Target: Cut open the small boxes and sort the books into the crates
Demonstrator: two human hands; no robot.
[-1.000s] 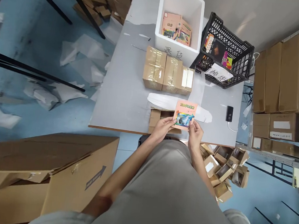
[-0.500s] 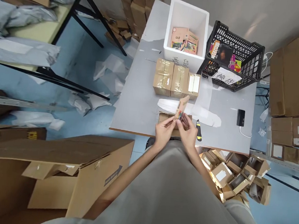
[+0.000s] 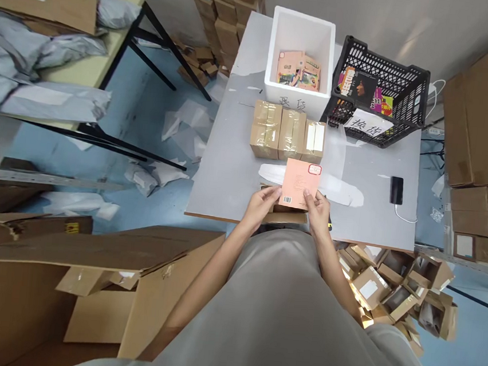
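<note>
Gray table (image 3: 228, 170), pink square packet (image 3: 299, 184), held between both hands (image 3: 260, 206)

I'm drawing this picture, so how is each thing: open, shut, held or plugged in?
Pink packet: held in both hands, barcode showing.
Left hand: gripping the packet's lower left.
Right hand: gripping its lower right.
White foam box: open, pink packets inside.
Black crate: open, colourful items inside.
Three brown boxes: look shut, side by side.
Black phone: cable attached.
Big carton: open, smaller boxes inside.
Box below the packet: mostly hidden, can't tell.
</note>
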